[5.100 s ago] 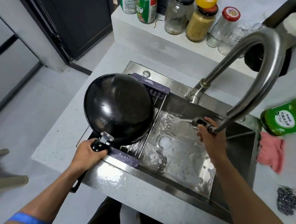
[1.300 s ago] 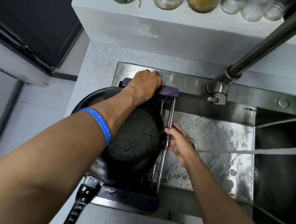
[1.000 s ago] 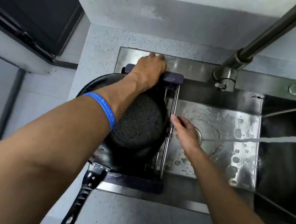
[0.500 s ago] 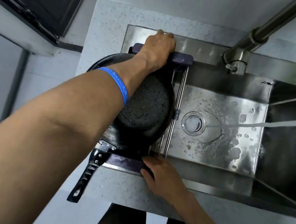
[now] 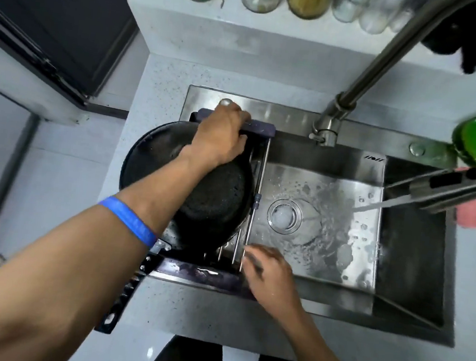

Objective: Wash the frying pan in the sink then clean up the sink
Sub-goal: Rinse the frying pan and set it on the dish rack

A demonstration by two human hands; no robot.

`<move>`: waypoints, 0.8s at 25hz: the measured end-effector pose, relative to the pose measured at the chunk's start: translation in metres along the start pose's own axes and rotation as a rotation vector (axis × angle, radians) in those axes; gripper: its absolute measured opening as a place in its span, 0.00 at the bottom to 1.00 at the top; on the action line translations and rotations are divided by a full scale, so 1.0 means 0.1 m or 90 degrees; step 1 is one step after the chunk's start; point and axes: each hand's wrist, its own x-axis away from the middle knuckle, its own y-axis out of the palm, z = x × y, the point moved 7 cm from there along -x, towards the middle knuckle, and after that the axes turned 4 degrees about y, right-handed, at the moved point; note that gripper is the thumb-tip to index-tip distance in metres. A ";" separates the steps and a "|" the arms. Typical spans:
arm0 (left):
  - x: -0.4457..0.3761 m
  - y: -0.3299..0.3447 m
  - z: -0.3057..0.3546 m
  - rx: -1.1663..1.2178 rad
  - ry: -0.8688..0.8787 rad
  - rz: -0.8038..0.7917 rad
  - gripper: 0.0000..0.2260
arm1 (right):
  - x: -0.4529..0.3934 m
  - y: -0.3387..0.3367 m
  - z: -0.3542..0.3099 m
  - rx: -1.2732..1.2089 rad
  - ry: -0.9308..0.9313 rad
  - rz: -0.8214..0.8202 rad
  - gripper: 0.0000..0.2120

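Left hand (image 5: 220,140) grip holds the rack's (image 5: 252,211) 12 o'clock bar; right hand (image 5: 268,273), its grip unclear, touches the 6 o'clock end. Shifting the rack could tip the frying pan (image 5: 199,203); the faucet (image 5: 445,188) runs unattended at 3 o'clock.

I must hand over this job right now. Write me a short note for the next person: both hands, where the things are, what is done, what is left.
Left hand: grips the far bar of the drying rack over the sink.
Right hand: at the rack's near right corner; blurred, so its grip is unclear.
Frying pan: upside down on the rack, handle pointing over the near counter edge.
Faucet: its water is running across the sink basin toward the drain.
Done, it seems: pan washed and set to drain.
Left: settle the rack, finish rinsing the wet basin, turn off the water.
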 end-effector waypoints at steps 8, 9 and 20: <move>1.23 1.04 1.29 -0.040 0.035 -0.136 0.23 | 0.27 -2.42 0.65 -0.355 0.190 0.400 0.23; 1.31 1.20 1.36 -0.046 0.032 -0.153 0.23 | 0.29 -2.65 0.51 -0.373 0.106 0.418 0.27; 2.00 2.01 1.49 -0.026 -0.079 -0.413 0.11 | -0.24 -3.25 0.17 -0.210 -0.003 0.164 0.08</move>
